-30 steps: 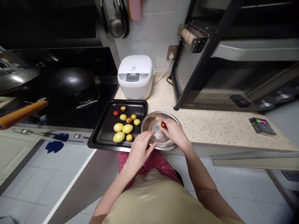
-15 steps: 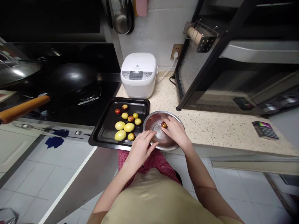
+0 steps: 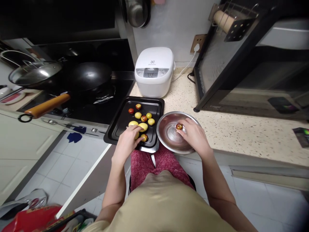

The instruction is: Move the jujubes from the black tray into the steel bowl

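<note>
In my right hand point(image 3: 195, 133) is a brown-and-yellow mottled jujube point(image 3: 179, 126), pinched at the fingertips over the inside of a round steel bowl point(image 3: 162, 139). My left hand point(image 3: 127, 141) reaches over the front of a black baking tray point(image 3: 158, 104), thumb and fingers apart. Its fingertips are at a large yellow oval fruit point(image 3: 143, 127), and the thumb is beside another mottled jujube point(image 3: 144, 138). More yellow fruits are partly hidden under this hand. Farther back on the tray lie several small fruits, among them a red one point(image 3: 131, 111) and a yellow one point(image 3: 151, 121).
Behind the tray stands a white rice cooker point(image 3: 154, 72), its cord plugged into the wall. A black wok point(image 3: 90, 77) with a wooden handle point(image 3: 48, 105) sits on the stove at left. A dark-framed oven point(image 3: 253, 83) stands at right, near a small box point(image 3: 301, 137).
My left hand has moved left from the bowl's edge to the fruits on the tray. My right hand still holds the jujube over the bowl. The view has shifted.
</note>
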Available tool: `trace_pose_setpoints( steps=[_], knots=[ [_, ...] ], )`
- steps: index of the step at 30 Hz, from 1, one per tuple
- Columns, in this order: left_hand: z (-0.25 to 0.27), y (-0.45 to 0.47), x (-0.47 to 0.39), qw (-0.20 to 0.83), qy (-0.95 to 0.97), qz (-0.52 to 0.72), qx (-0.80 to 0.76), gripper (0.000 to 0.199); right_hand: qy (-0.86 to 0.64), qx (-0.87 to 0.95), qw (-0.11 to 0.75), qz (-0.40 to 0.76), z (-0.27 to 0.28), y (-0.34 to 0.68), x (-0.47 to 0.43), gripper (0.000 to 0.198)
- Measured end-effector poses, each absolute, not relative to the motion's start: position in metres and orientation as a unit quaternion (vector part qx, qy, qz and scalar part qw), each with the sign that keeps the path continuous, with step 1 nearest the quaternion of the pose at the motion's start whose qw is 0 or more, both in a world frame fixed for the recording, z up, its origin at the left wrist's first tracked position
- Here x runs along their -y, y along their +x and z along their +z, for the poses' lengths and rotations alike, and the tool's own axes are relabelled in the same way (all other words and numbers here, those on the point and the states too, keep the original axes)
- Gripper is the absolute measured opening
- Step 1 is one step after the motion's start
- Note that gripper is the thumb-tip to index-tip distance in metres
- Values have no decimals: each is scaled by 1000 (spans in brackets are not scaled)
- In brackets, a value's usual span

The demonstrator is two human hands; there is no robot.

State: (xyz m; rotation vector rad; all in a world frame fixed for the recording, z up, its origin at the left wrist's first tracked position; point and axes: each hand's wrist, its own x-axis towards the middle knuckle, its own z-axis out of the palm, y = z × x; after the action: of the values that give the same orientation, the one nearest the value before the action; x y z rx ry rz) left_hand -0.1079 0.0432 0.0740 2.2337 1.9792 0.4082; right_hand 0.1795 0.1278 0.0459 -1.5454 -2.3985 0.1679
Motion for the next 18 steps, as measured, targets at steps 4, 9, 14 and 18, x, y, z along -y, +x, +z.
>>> trace_pose_setpoints(
  steps=[4, 9, 14, 18],
  knots=[
    [69, -104, -45, 68, 777, 125, -613, 25, -515, 821, 230, 82, 44, 182, -118, 29],
    [61, -98, -46, 68, 778, 106, -616, 20, -531, 783, 301, 123, 46, 183, -104, 26],
    [58, -90, -47, 67, 782, 97, -612, 21, -519, 761, 368, 125, 46, 181, -94, 23],
    [56, -87, -48, 80, 791, 79, -601, 26, -489, 764, 399, 131, 46, 178, -87, 23]
  ],
)
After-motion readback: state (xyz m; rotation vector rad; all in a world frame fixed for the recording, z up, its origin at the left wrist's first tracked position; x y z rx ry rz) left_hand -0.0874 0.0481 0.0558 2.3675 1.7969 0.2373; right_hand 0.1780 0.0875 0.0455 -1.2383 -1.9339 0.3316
